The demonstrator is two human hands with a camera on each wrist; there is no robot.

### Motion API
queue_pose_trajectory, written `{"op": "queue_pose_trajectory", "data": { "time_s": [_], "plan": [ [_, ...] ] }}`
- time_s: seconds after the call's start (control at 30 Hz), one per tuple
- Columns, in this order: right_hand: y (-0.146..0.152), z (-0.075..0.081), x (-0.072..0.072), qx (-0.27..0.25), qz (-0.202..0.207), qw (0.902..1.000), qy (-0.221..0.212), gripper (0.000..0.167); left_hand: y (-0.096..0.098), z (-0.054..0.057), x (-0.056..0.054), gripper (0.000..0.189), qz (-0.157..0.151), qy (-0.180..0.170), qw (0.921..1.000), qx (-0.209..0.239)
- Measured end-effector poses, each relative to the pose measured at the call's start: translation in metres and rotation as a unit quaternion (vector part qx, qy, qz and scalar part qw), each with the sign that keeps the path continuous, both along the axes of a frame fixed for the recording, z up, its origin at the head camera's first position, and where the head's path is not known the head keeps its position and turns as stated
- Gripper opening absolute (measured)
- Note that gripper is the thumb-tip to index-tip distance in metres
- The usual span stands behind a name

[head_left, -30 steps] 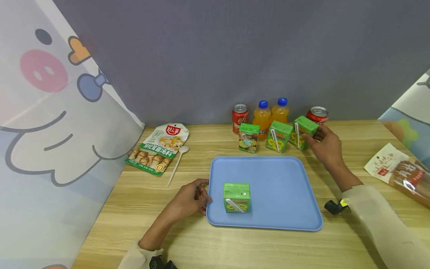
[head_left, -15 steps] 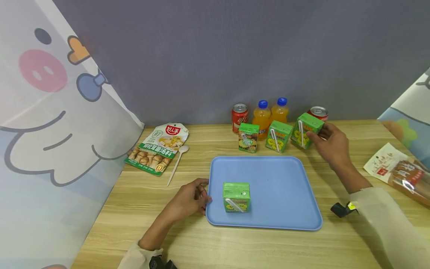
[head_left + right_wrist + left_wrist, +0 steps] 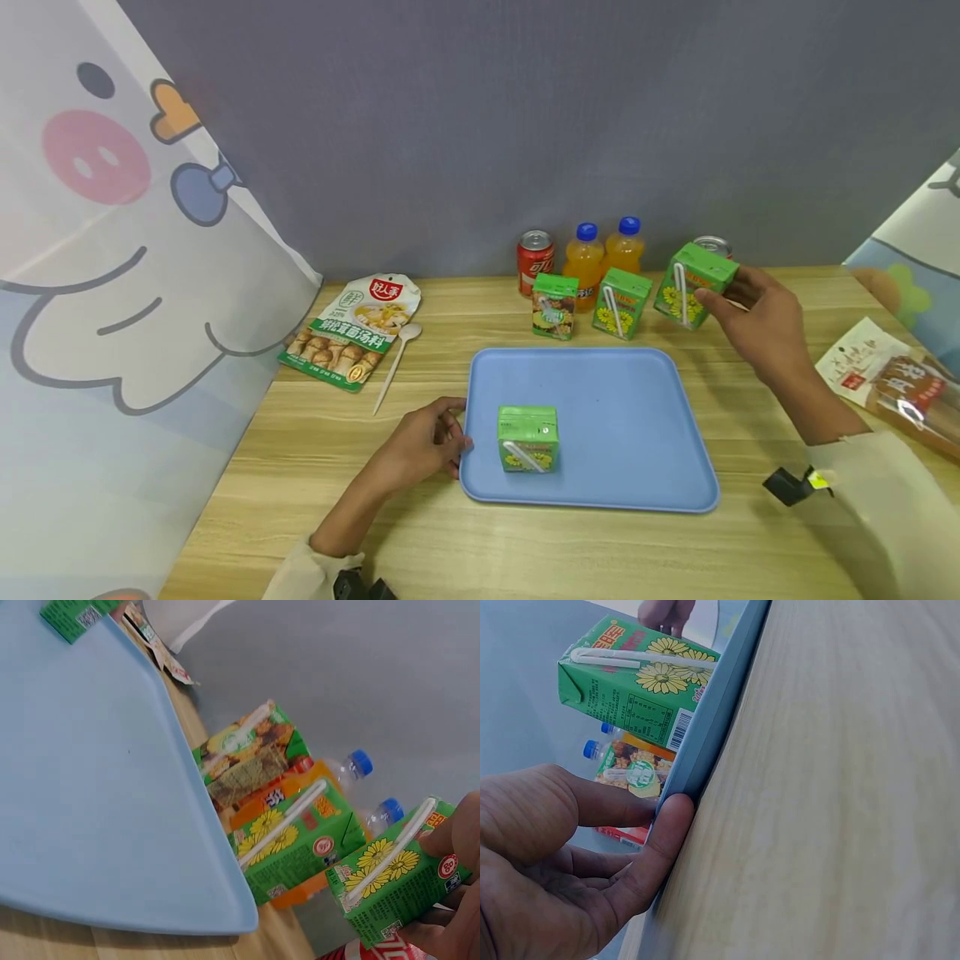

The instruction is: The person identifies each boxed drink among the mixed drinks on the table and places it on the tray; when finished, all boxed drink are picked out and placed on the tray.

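Note:
My right hand (image 3: pixel 767 321) grips a green drink carton (image 3: pixel 693 285) with yellow flowers and a white straw, thumb on its front. In the right wrist view this carton (image 3: pixel 397 870) is held tilted, apart from the carton beside it. My left hand (image 3: pixel 420 443) pinches the left rim of a blue tray (image 3: pixel 630 433); the left wrist view shows finger and thumb (image 3: pixel 671 825) on the rim. On the tray's left part stands another green flower carton (image 3: pixel 528 440). Behind the tray stand a flower carton (image 3: pixel 622 305) and a green-and-brown carton (image 3: pixel 555 307).
At the back stand a red can (image 3: pixel 536 262) and two orange drink bottles (image 3: pixel 585 260) with blue caps. Another can (image 3: pixel 713 245) is mostly hidden behind the held carton. A mushroom-picture pouch (image 3: pixel 352 333) and white spoon (image 3: pixel 396 367) lie left, a brown food packet (image 3: pixel 896 383) right.
My right hand has lifted the carton and moved it slightly right, away from the neighbouring carton, hiding more of the can behind. My left hand has stayed on the tray rim.

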State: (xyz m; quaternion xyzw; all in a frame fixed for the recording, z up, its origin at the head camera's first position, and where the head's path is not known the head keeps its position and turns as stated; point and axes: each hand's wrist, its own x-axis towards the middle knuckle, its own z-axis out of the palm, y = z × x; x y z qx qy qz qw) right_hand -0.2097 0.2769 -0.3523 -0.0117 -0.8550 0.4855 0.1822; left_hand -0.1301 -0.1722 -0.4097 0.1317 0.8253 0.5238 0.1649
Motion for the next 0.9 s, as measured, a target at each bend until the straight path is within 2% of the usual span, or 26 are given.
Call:
{"op": "queue_pose_trajectory", "data": {
  "time_s": [0.23,0.33,0.6,0.9],
  "plan": [
    [-0.006,0.010,0.017,0.016,0.012,0.9997,-0.014,0.062,0.000,0.000,-0.001,0.053,-0.004,0.007,1.0000,-0.006],
    [-0.009,0.013,0.025,0.027,0.022,0.9994,-0.006,0.059,0.000,0.000,-0.001,0.053,-0.004,0.007,0.9999,-0.007],
    [-0.018,0.021,0.046,0.024,0.047,0.9985,-0.015,0.058,0.001,0.001,0.000,0.053,-0.003,0.003,1.0000,-0.009],
    [-0.027,0.023,0.067,0.028,0.073,0.9968,-0.014,0.052,0.000,0.003,0.000,0.054,-0.004,-0.001,1.0000,-0.007]
  ]
}}
